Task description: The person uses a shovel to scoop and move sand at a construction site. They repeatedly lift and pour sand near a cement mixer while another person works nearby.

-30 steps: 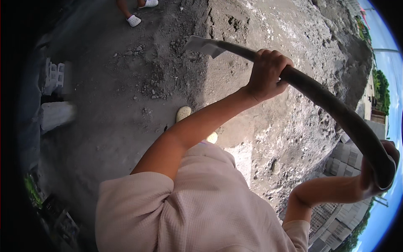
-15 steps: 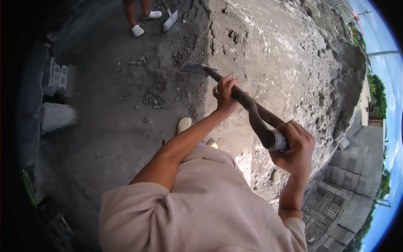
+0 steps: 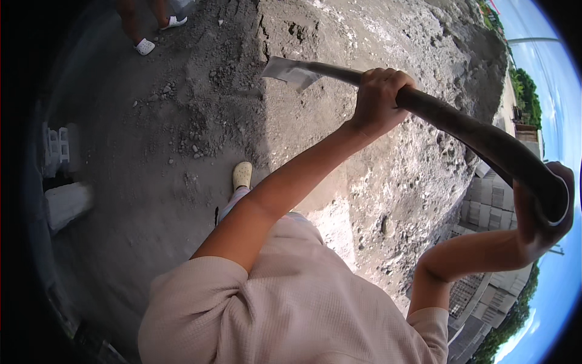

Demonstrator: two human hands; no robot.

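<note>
A shovel (image 3: 473, 124) is held up in front of me, its handle end toward my upper right. My left hand (image 3: 381, 100) is closed round the shaft partway along. At the far end my right hand (image 3: 536, 221) grips the looped handle; the shaft and handle partly cover its fingers. The pale flat blade (image 3: 290, 71) points left, over the face of a grey heap of sand and gravel (image 3: 388, 139). How much the blade carries, if anything, I cannot tell.
Another person's legs (image 3: 145, 24) in white clogs stand at the far left. Loose stones (image 3: 163, 91) lie on the dusty ground. At the left edge are a hollow block (image 3: 57, 145) and a pale lump (image 3: 68, 203). Stacked grey blocks (image 3: 485, 203) rise at the right.
The shovel has swung up and right, closer to me. My right hand moved far right with the handle; my left hand, its fingers looser before, now wraps the shaft. The view shifted slightly.
</note>
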